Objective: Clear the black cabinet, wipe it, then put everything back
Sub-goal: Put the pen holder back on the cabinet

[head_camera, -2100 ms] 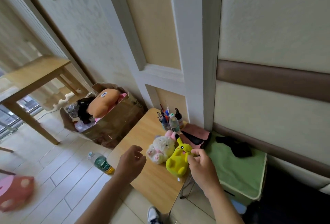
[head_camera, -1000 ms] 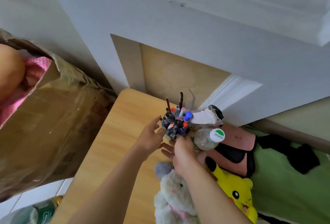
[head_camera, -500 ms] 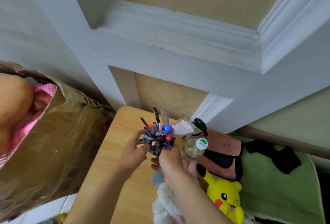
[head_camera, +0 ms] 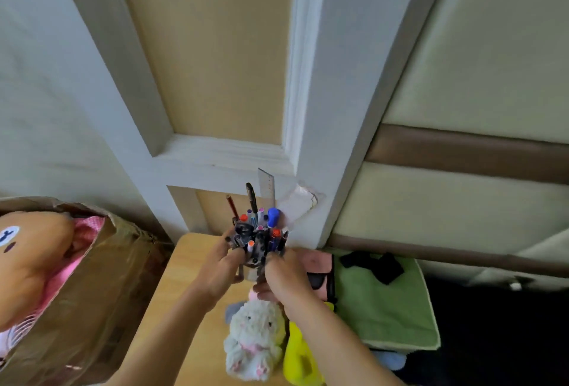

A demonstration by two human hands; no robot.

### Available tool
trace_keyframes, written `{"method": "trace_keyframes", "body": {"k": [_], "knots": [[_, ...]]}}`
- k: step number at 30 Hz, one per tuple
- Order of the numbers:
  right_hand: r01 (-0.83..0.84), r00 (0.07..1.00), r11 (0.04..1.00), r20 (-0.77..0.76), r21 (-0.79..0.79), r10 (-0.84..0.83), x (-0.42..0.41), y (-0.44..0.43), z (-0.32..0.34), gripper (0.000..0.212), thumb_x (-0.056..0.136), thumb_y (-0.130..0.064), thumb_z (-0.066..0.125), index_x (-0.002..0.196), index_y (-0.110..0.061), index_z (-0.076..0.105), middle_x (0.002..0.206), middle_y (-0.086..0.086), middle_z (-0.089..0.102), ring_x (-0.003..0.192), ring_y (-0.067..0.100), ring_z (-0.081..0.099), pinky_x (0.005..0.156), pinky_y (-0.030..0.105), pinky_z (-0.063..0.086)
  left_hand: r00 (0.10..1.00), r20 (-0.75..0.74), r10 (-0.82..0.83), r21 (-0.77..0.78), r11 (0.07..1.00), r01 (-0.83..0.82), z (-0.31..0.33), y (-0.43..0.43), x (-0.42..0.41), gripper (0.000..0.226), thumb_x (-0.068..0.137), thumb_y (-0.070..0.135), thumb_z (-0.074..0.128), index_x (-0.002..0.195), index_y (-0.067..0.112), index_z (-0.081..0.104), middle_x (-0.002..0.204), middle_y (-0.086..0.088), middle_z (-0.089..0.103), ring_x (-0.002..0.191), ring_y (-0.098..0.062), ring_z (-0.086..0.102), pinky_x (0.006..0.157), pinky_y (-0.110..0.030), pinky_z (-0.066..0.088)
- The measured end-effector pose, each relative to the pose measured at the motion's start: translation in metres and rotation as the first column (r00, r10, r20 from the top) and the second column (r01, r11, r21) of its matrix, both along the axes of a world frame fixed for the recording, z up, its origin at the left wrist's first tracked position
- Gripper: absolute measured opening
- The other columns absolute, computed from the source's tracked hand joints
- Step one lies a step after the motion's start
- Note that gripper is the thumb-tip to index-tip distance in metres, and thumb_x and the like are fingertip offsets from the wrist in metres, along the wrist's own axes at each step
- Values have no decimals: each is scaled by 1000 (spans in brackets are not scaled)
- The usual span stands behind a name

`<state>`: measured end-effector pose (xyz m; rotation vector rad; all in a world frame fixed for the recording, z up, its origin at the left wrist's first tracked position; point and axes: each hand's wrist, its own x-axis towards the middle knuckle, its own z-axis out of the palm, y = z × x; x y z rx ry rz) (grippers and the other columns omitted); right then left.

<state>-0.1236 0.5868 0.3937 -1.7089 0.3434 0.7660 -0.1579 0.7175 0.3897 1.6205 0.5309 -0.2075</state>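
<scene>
An onlooker sees a pen cup (head_camera: 257,244) held up above the far end of the wooden tabletop (head_camera: 181,293), in front of the white wall moulding (head_camera: 221,154). The left hand (head_camera: 220,265) has its grip curled round the cup's left side. The right hand (head_camera: 284,271) grips the right side and base. The cup is dark and crammed with pens and markers, caps orange, pink and 1 fat blue. A clear ruler (head_camera: 267,184) stands tallest, its markings too small to read. Nearer, a white plush (head_camera: 254,342) and a yellow plush (head_camera: 300,358) lie side by side.
</scene>
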Motion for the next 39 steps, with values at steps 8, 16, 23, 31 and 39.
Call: {"method": "trace_keyframes", "body": {"k": [8, 16, 23, 31, 39], "knots": [[159, 962, 981, 240, -107, -130, -72, -191, 63, 35, 91, -33, 43, 116, -20, 65, 115, 9, 69, 107, 34, 65, 95, 45, 53, 983, 66, -173, 9, 985, 173, 83, -186, -41, 26, 91, 16, 52, 113, 23, 64, 95, -13, 74, 86, -28, 70, 78, -46, 57], [561, 768, 823, 313, 93, -559, -177, -407, 111, 23, 88, -41, 46, 99, -61, 51, 111, -9, 64, 102, 19, 62, 95, 52, 52, 847, 99, -523, -28, 849, 528, 130, -411, -83, 22, 93, 16, 50, 110, 21, 63, 101, -10, 75, 96, -29, 71, 75, -43, 60], [747, 556, 621, 289, 237, -779, -278, -558, 136, 43, 93, -24, 45, 122, -55, 51, 117, -9, 66, 104, 16, 65, 67, 32, 46, 604, 133, -786, -9, 608, 794, 147, -584, -150, 26, 92, 20, 48, 113, 28, 62, 99, 1, 77, 94, -23, 74, 85, -52, 58], [866, 296, 396, 326, 305, -898, -354, -660, 119, 51, 77, -23, 44, 118, -48, 62, 103, 2, 74, 93, 24, 74, 86, 52, 60, 445, 117, -888, -3, 447, 894, 151, -703, -218, 26, 90, 20, 49, 114, 27, 58, 98, -4, 77, 87, -24, 76, 81, -51, 60], [896, 173, 265, 270, 356, -947, -379, -701, 103, 38, 98, -21, 41, 115, -47, 63, 106, 0, 74, 95, 24, 74, 89, 52, 59, 408, 74, -910, -57, 405, 913, 148, -753, -251, 24, 94, 16, 51, 117, 23, 53, 107, -9, 74, 87, -24, 75, 59, -31, 57]]}}
